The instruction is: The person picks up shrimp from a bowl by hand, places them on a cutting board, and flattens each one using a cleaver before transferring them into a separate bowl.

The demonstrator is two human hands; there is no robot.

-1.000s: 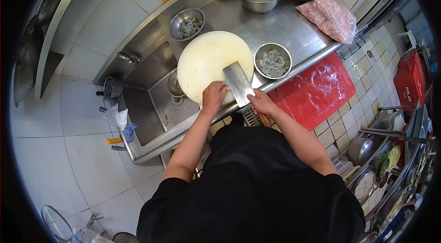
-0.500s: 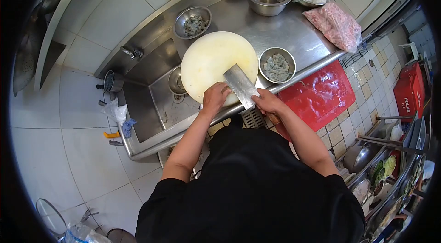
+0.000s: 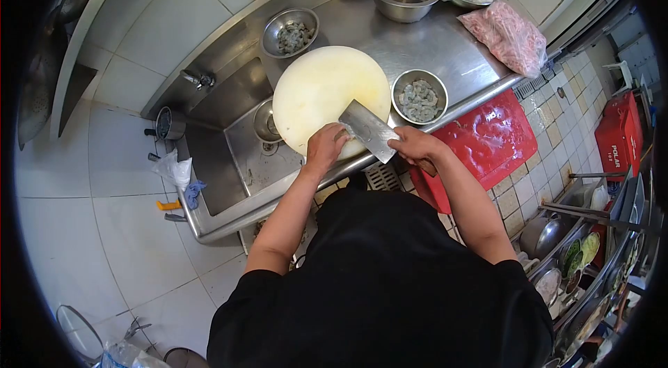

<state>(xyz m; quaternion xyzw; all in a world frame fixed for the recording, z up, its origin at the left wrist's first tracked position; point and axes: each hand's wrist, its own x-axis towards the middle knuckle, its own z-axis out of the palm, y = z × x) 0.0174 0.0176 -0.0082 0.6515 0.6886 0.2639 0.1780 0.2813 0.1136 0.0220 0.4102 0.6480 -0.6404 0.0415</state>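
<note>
At centre, the cleaver (image 3: 369,131) is being gripped over the board (image 3: 323,96) by the right hand (image 3: 415,145); nearby, the left hand (image 3: 325,147) is being held, its grip hidden. Rightward, a shrimp bowl (image 3: 419,76) is being seen.

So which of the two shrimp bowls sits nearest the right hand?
The shrimp bowl right of the round board, near the front edge of the counter; the other shrimp bowl sits behind the board.
</note>
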